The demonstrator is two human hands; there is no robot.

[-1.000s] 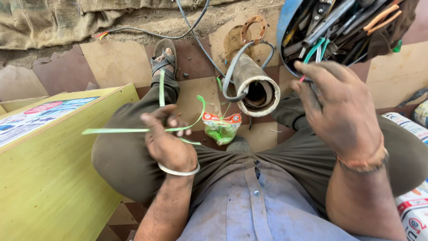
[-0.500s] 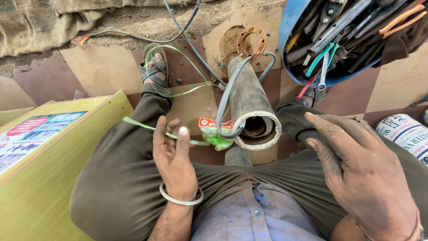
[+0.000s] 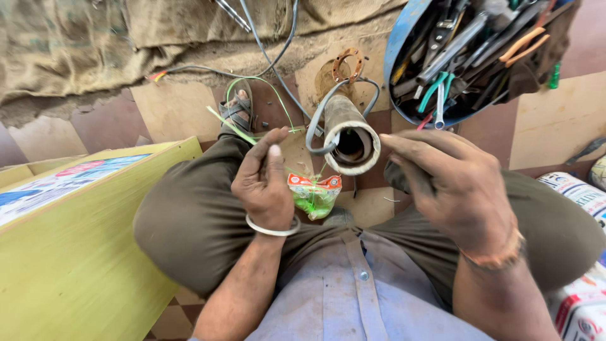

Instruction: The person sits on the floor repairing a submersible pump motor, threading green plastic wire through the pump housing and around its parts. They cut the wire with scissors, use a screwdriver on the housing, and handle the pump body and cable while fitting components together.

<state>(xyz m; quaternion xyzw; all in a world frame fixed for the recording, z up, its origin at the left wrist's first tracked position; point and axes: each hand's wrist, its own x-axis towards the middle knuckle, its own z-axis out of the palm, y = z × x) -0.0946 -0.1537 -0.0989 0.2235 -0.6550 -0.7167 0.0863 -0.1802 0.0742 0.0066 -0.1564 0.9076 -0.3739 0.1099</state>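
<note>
I sit cross-legged on a tiled floor. My left hand (image 3: 265, 183), with a white bangle at the wrist, pinches a thin green plastic strip (image 3: 230, 126) that runs up and left over my knee. Just right of it, a rusty cylindrical pipe body (image 3: 353, 136) lies with its open mouth facing me and a grey cable (image 3: 315, 126) looped round it. My right hand (image 3: 454, 186) hovers beside the pipe mouth with its fingers spread and nothing visible in them. Between my legs lies a small green plastic packet (image 3: 314, 192) with a red header.
A blue tub (image 3: 404, 38) full of pliers, screwdrivers and other tools stands at the upper right. A yellow-green box (image 3: 76, 252) sits by my left knee. Burlap sacking (image 3: 82, 44) and cables lie at the back. Printed white sacks (image 3: 581, 189) are at the right.
My left hand has lifted and closed on the green strip near the pipe. My right hand has come up and leftward to the pipe mouth.
</note>
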